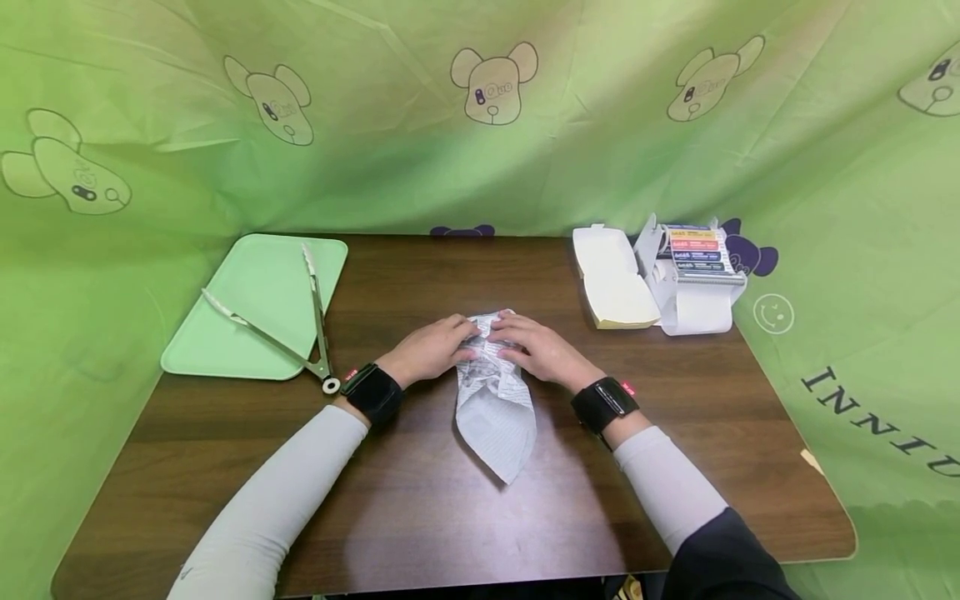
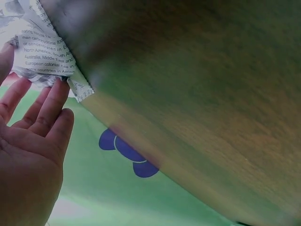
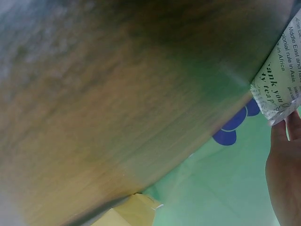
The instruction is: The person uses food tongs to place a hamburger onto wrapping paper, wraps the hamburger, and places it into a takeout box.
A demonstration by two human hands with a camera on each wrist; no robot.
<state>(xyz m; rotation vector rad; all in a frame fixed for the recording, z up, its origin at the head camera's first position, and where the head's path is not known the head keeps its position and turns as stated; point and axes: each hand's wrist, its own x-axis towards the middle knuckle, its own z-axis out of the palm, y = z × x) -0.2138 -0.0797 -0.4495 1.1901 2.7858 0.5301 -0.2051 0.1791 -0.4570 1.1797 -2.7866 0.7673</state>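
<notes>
A sheet of newsprint-style wrapping paper point(image 1: 497, 417) lies before me, bunched and folded at its far half, with a pointed flap spreading toward me. What is inside the folds is hidden. My left hand point(image 1: 431, 350) rests on the paper's left side; in the left wrist view its fairly straight fingers touch the edge of the printed paper point(image 2: 44, 52). From the right, my right hand point(image 1: 547, 350) lays its extended fingers on the folded part. The right wrist view shows those fingertips at the lower end of the printed paper point(image 3: 277, 84).
At the left, metal tongs point(image 1: 321, 333) lie spread across a light green tray point(image 1: 247, 325). An open white box point(image 1: 611, 279) stands at the back right, beside a white dispenser point(image 1: 701, 292) with a label roll. Green printed cloth point(image 1: 390, 150) hangs behind the wooden table point(image 1: 450, 533).
</notes>
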